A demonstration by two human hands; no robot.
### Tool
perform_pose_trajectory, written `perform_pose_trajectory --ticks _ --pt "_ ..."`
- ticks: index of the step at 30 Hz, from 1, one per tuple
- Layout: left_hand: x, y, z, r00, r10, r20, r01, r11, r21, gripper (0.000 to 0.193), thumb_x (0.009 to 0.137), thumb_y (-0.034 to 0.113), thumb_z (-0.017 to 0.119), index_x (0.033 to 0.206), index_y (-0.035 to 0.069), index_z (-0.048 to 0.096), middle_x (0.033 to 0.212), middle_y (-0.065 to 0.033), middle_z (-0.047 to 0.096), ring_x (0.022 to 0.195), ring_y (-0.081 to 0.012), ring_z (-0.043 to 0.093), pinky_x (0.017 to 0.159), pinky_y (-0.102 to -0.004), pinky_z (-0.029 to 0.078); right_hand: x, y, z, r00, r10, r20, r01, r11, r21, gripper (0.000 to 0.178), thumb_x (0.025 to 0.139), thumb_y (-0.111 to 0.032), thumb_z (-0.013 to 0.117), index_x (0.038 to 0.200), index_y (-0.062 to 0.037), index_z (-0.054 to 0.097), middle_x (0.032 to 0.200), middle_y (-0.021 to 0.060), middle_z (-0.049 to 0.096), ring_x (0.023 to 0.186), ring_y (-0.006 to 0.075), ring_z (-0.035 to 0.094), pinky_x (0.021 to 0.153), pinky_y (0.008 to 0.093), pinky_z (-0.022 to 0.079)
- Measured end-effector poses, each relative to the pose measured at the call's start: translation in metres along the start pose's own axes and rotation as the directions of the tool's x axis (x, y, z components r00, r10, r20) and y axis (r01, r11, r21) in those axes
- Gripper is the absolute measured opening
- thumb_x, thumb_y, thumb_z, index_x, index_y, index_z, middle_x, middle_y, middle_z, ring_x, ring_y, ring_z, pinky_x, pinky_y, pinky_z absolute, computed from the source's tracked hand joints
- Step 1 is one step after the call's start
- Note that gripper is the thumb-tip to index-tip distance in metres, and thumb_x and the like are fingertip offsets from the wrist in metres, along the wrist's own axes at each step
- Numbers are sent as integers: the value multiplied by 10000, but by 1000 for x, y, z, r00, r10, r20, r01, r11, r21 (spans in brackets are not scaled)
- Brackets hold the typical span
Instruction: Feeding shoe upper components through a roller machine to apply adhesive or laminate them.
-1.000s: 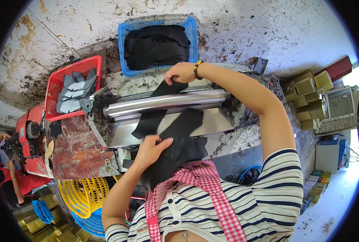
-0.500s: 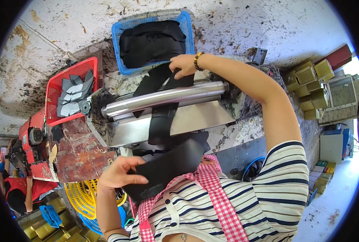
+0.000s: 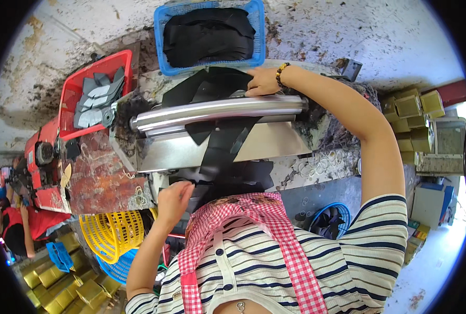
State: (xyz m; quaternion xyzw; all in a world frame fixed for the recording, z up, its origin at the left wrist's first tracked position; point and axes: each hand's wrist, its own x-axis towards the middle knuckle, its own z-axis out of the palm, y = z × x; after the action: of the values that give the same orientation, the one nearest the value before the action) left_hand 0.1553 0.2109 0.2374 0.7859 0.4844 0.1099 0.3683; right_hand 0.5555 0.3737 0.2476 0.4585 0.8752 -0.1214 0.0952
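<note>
A stained concrete floor runs round a grimy counter [image 3: 322, 162] that carries a roller machine, its shiny roller [image 3: 217, 111] lying across the view from 9 to 3 o'clock.

The black sheet [image 3: 220, 152] runs the other way: its long axis goes from 12 to 6 o'clock, crossing the roller at right angles. Its far end fans out beyond the roller, toward a blue crate [image 3: 259, 36] of more black pieces at 12 o'clock; its near end comes down the steel feed plate [image 3: 275, 144] onto a loose stack of black pieces [image 3: 243, 175] at the counter's near edge.

The right hand [image 3: 263, 82] is the farther one, at 1 o'clock from the sheet's middle, just beyond the roller. It lies palm down on the sheet's far end, fingers curled over it; whether it pinches the sheet or only presses on it I cannot tell. A bead bracelet [image 3: 281, 74] sits on that wrist.

The left hand [image 3: 174, 201] is the nearer one, at 7 o'clock from the sheet's middle. Its fingers are bent and closed against the left edge of the stack; the grip itself is hidden.

Farther out, a red crate [image 3: 68, 102] of grey pieces stands at 10 o'clock, and a yellow basket [image 3: 110, 233] at 8 o'clock, below the counter. Cardboard boxes [image 3: 416, 120] are piled at 3 o'clock.
</note>
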Motion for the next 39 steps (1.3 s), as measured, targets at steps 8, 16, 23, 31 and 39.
perform_pose_trajectory --ticks 8,16,23,31,39 --pt "-14 -9 42 995 -58 80 42 981 188 696 709 444 652 1221 34 419 1152 -161 481 975 -319 477 792 -416 381 4 -21 -100 998 -36 53 38 999 -38 278 663 -255 678 803 -28 601 855 154 571 851 329 554 704 411 437" --pt "21 -11 57 938 224 -265 -94 899 428 541 683 378 671 1099 60 537 1079 -124 504 1023 -324 446 907 -436 331 18 -62 -188 995 89 36 -82 983 -163 239 709 -171 676 844 -23 547 909 166 569 1035 347 492 805 413 413" --pt "-4 -11 64 906 391 165 -424 827 370 199 676 152 574 855 89 512 828 -76 544 808 -221 573 699 -329 477 62 -69 -252 996 75 44 -64 975 -213 305 642 -175 705 885 -15 613 866 152 631 857 301 593 742 371 459" --pt "1 28 -6 796 601 -74 -560 777 287 272 723 115 523 982 33 518 991 -78 563 890 -223 576 772 -327 473 184 -123 -333 988 11 -154 -87 862 -499 133 582 -76 563 711 -52 583 700 149 606 706 316 592 608 384 467" --pt "-20 31 -57 928 334 164 -339 941 6 431 760 107 551 1185 147 486 906 -107 611 806 -279 594 660 -364 479 298 -243 -196 854 -401 -332 170 818 -550 143 766 -162 527 806 -70 629 935 136 581 890 286 605 658 403 501"
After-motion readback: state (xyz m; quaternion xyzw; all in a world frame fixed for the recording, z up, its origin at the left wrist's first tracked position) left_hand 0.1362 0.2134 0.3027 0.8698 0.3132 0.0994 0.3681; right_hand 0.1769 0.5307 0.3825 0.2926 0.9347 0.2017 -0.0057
